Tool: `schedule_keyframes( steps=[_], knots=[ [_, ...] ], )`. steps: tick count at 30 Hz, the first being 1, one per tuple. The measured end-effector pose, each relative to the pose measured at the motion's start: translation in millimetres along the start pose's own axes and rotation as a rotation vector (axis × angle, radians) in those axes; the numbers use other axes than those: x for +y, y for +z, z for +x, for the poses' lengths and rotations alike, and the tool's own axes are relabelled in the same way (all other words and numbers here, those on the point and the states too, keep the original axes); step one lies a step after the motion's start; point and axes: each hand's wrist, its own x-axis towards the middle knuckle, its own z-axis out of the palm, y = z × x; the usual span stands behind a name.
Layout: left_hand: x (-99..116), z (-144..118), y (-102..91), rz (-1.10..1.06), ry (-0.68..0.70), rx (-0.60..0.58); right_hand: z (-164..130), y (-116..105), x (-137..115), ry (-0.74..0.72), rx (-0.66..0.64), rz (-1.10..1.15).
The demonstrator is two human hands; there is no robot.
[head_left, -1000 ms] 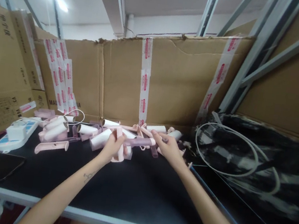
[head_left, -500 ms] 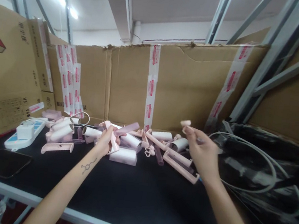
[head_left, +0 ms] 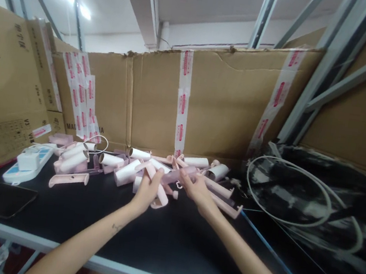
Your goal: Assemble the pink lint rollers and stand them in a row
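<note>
Our right hand (head_left: 196, 188), raised a moment ago, had dropped back to the pile (head_left: 124, 167). It gripped the purple tube's (head_left: 179, 175) end; our left hand (head_left: 148, 189) clutched the pink handle (head_left: 161, 196) beside it.

A dark phone (head_left: 2, 199) lies flat near the front left edge of the black surface (head_left: 168, 239). Behind it sits a white and blue power strip (head_left: 27, 163) with a white plug block on top. Brown cardboard boxes (head_left: 1, 98) stand along the left, and a cardboard wall (head_left: 221, 106) patched with red-printed tape (head_left: 182, 105) closes the back. At the right, a white cable loop (head_left: 289, 190) rests on crumpled black plastic (head_left: 336, 208).
</note>
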Motion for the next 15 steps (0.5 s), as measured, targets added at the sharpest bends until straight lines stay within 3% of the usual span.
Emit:
schedule_keyframes(
  steps=[3, 5, 7, 8, 11, 12, 13, 15],
  knots=[
    [-2.4, -13.1, 12.8, 0.006, 0.065, 0.015, -13.7, 17.4, -8.9, 0.089, -0.02, 0.106],
    [-1.5, -17.4, 14.6, -0.154, -0.076, 0.009, -16.4, 12.0, -15.5, 0.067, 0.076, 0.158],
    [1.4, -16.0, 6.2, -0.352, -0.27, 0.031, -10.1, -13.5, -23.2, -0.014, 0.312, 0.208],
    [3.5, -13.6, -1.6, -0.422, -0.337, 0.052, -3.8, -32.4, -27.3, -0.072, 0.5, 0.247],
    [12.2, -4.0, -27.3, -0.487, -0.365, 0.1, 19.0, -89.4, -36.6, -0.119, 0.797, 0.309],
    [15.6, -1.5, -32.3, -0.489, -0.361, 0.091, 24.6, -101.2, -37.3, -0.054, 0.909, 0.322],
    [19.1, 0.4, -34.1, -0.481, -0.354, 0.076, 28.0, -107.2, -36.3, -0.007, 0.901, 0.272],
    [26.0, 2.3, -28.8, -0.433, -0.329, 0.014, 28.5, -103.2, -30.4, 0.099, 0.758, 0.131]
  ],
)
